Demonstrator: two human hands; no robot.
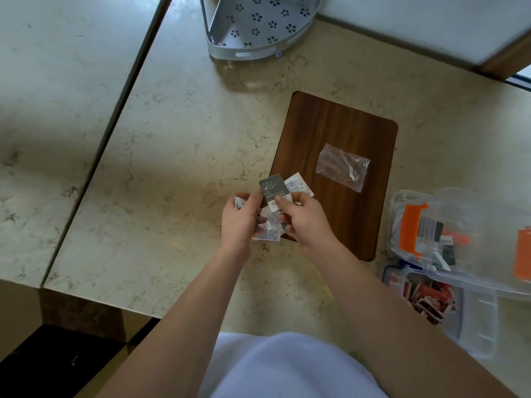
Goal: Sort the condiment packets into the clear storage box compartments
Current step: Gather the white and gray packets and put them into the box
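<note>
A white garment (287, 366) fills the bottom edge, nearest the camera, and two bare forearms reach from it toward the middle of the marble counter (178, 156). The left hand (240, 218) curls its fingers around a bunch of white condiment packets (268, 225), crumpled together at the centre. The right hand (303, 218) pinches a grey packet (271, 186) between thumb and forefinger, holding it upright just above the bunch; a white printed packet (298, 185) lies just behind it on the near left corner of the wooden board (342, 133). An empty clear plastic bag (343, 166) lies on the board at about two o'clock from the hands. At four o'clock sits the clear storage box (477, 317), red packets (425, 300) in one compartment, its open lid (459, 202) with orange latches just beyond. At twelve o'clock stands a grey perforated corner rack (258, 21).
</note>
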